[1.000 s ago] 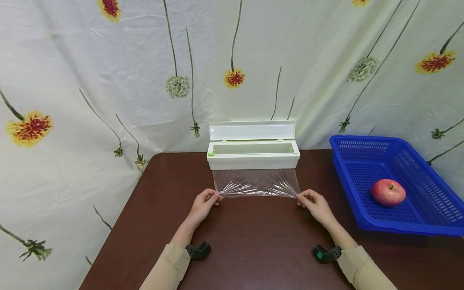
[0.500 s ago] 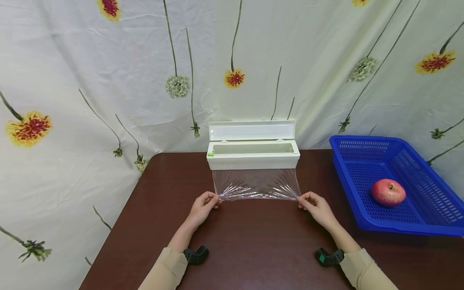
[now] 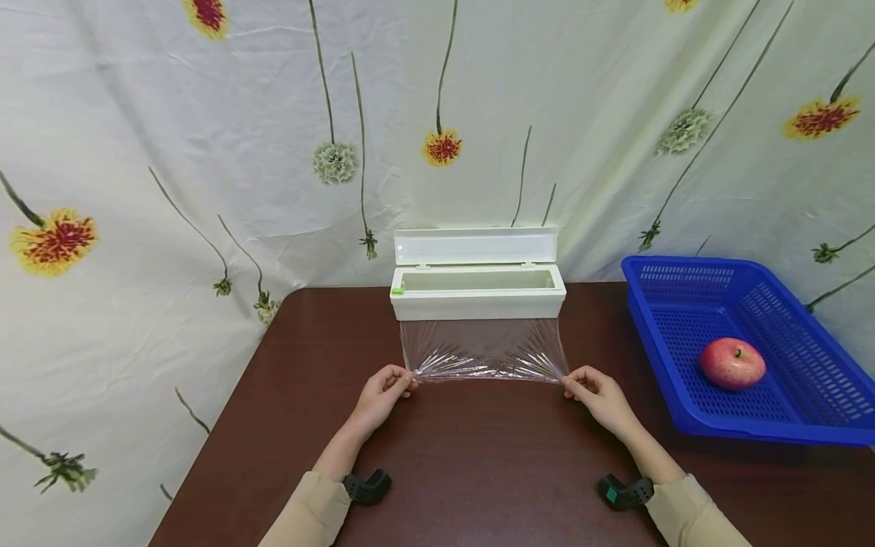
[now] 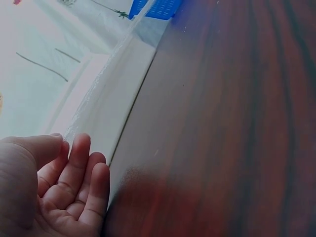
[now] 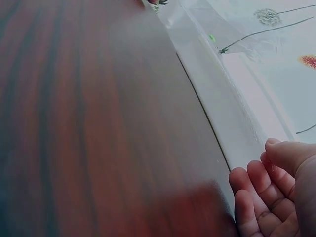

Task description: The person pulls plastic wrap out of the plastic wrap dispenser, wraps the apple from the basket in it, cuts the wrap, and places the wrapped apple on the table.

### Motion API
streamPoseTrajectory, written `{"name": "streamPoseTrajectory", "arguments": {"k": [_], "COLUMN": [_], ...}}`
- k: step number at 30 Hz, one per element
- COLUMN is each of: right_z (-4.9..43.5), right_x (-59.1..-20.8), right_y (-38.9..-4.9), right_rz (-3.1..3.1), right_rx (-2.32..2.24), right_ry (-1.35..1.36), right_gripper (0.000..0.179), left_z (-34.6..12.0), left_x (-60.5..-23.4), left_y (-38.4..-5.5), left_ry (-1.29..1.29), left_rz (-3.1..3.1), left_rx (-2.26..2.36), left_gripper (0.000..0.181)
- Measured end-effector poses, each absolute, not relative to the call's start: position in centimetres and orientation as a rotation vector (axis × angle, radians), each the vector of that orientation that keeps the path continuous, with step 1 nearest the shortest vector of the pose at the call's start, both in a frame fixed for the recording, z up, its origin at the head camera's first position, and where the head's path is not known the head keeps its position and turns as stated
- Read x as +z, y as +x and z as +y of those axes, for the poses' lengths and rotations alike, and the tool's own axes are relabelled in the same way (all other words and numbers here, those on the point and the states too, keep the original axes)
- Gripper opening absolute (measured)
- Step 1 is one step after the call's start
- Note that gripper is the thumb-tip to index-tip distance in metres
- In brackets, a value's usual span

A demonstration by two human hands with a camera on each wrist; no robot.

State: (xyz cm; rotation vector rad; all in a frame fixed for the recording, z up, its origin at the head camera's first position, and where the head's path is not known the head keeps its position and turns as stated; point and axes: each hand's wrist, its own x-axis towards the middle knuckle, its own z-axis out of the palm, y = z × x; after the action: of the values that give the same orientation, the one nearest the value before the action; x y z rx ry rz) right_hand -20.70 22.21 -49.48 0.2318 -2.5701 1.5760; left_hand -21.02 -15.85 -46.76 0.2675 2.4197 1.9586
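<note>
Head view, centre of frame: one sheet of clear plastic film (image 3: 487, 357), glossy, pleated fanwise at its near corners. Long axis is laid left to right; free edge is turned toward frame bottom. Corners are pinched, without gap, by left hand (image 3: 380, 393) and right hand (image 3: 596, 393). Above, a smooth white oblong box (image 3: 478, 307) is set parallel.
</note>
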Motion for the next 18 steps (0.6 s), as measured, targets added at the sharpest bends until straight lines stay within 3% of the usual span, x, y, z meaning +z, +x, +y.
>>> {"name": "streamPoseTrajectory", "arguments": {"k": [11, 18], "right_z": [22.2, 21.9], "right_x": [-49.3, -48.5], "right_y": [-20.0, -19.4], "right_rz": [-2.564, -2.577], "right_rx": [1.57, 1.546], "right_ry": [0.276, 0.283], "right_gripper": [0.017, 0.013], "left_z": [-16.0, -16.5], "left_x": [-46.6, -49.5], "left_y": [-20.5, -21.6], "left_ry": [0.269, 0.256], "left_rz": [2.402, 2.407], "left_rx": [1.953, 1.979], "left_gripper": [0.014, 0.016]}}
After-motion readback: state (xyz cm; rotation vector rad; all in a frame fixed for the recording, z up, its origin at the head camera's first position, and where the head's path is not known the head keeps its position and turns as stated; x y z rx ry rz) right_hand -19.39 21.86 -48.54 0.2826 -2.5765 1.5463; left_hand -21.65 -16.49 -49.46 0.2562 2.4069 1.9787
